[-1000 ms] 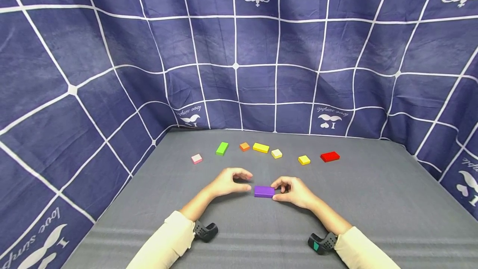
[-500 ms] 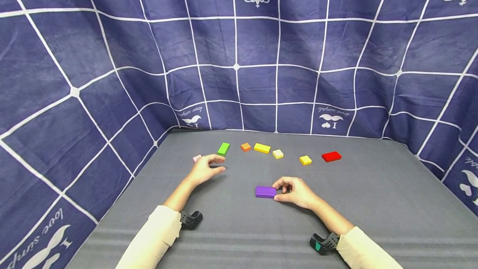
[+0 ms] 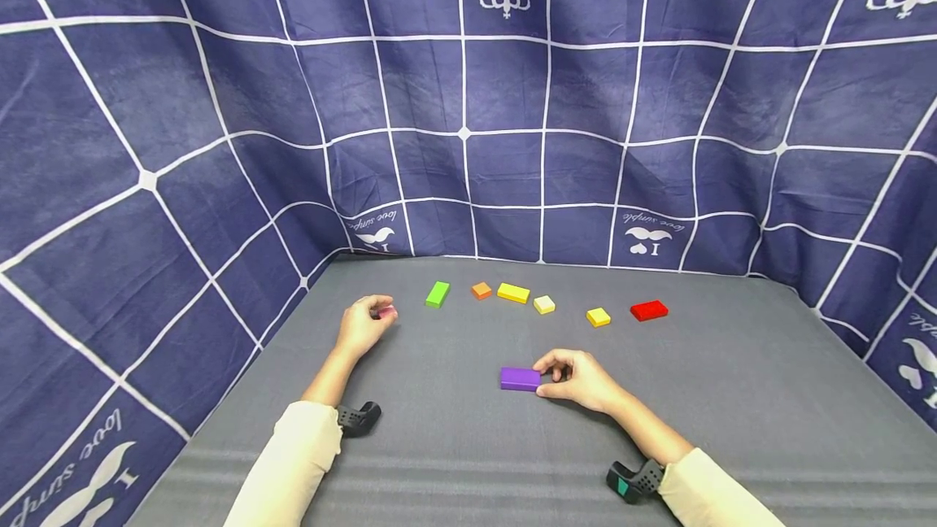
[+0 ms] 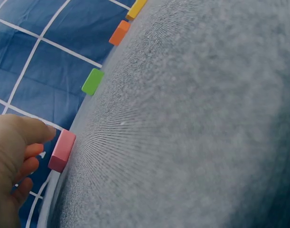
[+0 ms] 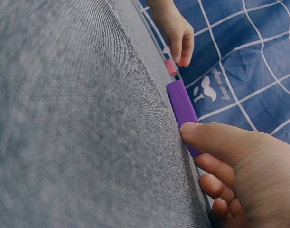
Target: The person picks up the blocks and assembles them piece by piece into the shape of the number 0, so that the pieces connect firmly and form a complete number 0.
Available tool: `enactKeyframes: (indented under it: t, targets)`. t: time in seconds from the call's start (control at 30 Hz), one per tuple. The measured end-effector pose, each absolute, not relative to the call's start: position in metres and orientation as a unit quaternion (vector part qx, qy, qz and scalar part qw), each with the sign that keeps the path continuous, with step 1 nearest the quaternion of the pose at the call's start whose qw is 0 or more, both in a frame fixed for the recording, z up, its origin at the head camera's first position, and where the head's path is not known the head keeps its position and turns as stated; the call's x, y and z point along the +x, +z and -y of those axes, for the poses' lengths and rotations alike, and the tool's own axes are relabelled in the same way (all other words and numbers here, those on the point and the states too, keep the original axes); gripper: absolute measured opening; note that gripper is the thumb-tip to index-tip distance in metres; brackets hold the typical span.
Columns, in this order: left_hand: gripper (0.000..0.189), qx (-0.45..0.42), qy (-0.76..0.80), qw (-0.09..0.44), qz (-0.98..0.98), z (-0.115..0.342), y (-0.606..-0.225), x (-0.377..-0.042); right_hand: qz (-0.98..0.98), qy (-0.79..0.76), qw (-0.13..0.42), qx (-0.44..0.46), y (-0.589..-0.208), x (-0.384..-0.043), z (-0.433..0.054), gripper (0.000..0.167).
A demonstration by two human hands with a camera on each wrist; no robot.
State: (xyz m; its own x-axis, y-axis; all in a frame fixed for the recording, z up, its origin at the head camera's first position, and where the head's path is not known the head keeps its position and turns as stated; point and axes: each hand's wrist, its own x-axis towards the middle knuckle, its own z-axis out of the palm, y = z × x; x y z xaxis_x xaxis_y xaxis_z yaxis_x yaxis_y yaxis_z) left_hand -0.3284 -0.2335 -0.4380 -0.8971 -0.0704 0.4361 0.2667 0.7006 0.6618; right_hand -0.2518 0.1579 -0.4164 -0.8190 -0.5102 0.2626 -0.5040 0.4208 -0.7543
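Note:
At the far left of the table, my left hand (image 3: pixel 359 327) reaches round a small pink block (image 3: pixel 389 311), thumb and fingertips close beside it. In the left wrist view the pink block (image 4: pixel 62 151) stands just past the fingertips, with a slight gap showing. Nearer the front, a longer purple block (image 3: pixel 520 379) lies flat on the cloth. My right hand (image 3: pixel 581 381) pinches its right end between thumb and index finger, the thumb (image 5: pixel 191 128) pressing the side of the block in the right wrist view. The other right fingers are loosely curled.
Along the back lie a green block (image 3: pixel 437 294), an orange block (image 3: pixel 481 290), a long yellow block (image 3: pixel 513 293), a cream block (image 3: pixel 544 304), a small yellow block (image 3: pixel 598 317) and a red block (image 3: pixel 649 311). A blue checked curtain (image 3: pixel 505 169) borders the grey table (image 3: pixel 439 446).
My left hand has moved from beside the purple block leftward and away to the pink block. The right hand stays on the purple block, which has not moved on the table.

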Motion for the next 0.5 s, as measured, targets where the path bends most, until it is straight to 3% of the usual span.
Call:
enactKeyframes:
  t: [0.5]
  targets:
    - [0.039, -0.041, -0.317, 0.218, 0.922, 0.245, -0.4486, -0.3305, -0.842, -0.448, 0.004, -0.301, -0.4169, -0.252, -0.1579, 0.026]
